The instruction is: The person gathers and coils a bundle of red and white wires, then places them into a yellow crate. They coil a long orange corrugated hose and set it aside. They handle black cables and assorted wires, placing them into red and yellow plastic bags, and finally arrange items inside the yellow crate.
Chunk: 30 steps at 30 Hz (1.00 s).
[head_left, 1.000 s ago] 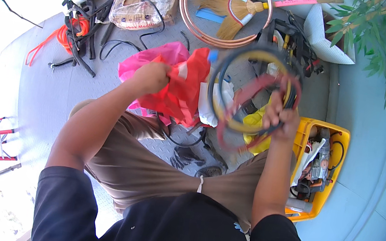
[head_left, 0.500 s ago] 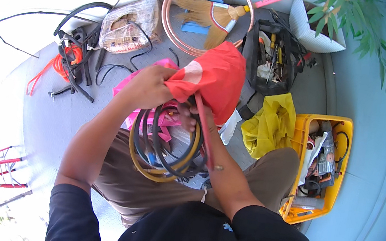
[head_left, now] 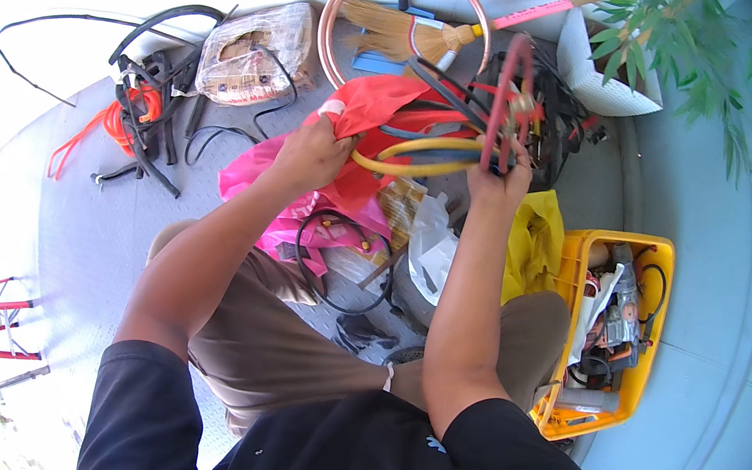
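Observation:
My left hand [head_left: 315, 155] grips the edge of a red plastic bag [head_left: 369, 102], which hangs crumpled in front of me. My right hand [head_left: 504, 175] is closed around a bundle of coiled hoses [head_left: 428, 157], yellow, dark grey and red, with brass-coloured fittings near the top. The hoses stretch left across the bag; whether they are inside its mouth cannot be made out. Beneath my hands lie a pink plastic bag [head_left: 253, 171], a thin black hose loop [head_left: 299, 248] and a white plastic bag [head_left: 433, 249].
On the right stand a yellow crate [head_left: 646, 376] of tools and a yellow plastic bag [head_left: 537, 241]. Farther off are a copper tube coil [head_left: 326, 30], a broom [head_left: 399, 30], a black tool bag [head_left: 558, 141], a wrapped package [head_left: 257, 54] and an orange cord [head_left: 112, 129] among black pipes.
My right hand has lifted the hose bundle away from my lap, forward and to the right. The red bag has sunk lower and moved left, still in my left hand.

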{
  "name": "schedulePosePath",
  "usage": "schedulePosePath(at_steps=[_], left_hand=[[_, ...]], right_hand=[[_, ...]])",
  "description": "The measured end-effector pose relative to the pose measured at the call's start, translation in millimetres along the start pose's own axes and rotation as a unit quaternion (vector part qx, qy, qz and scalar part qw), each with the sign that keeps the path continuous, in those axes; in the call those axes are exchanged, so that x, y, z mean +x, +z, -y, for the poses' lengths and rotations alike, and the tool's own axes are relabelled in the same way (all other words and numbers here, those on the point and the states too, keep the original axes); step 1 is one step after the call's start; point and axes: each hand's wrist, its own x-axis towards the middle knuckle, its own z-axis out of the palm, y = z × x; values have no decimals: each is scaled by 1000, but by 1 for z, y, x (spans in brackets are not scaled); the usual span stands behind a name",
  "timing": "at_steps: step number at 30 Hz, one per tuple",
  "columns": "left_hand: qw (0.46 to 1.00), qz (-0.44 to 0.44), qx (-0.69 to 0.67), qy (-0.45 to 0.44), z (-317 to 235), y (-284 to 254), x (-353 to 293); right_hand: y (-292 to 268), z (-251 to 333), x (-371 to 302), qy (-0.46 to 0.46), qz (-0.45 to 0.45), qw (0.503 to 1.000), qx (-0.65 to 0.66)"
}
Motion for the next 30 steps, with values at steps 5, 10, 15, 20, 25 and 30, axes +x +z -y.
schedulePosePath(at_steps=[5, 10, 15, 20, 25, 30], left_hand=[[993, -111, 16, -21, 1, -1, 16], [990, -128, 42, -46, 47, -22, 41], [939, -267, 95, -193, 86, -48, 59], [854, -196, 431, 217, 90, 29, 29], [886, 88, 287, 353, 62, 75, 23], [865, 258, 417, 109, 52, 73, 23]], right_hand=[[-25, -13, -29, 190, 29, 974, -122], [-73, 20, -142, 200, 116, 851, -472], [-65, 68, -220, 164, 33, 796, -581], [-23, 112, -262, 1, 118, 848, -517], [11, 151, -263, 5, 206, 889, -409], [16, 143, -253, -31, 278, 905, -321]])
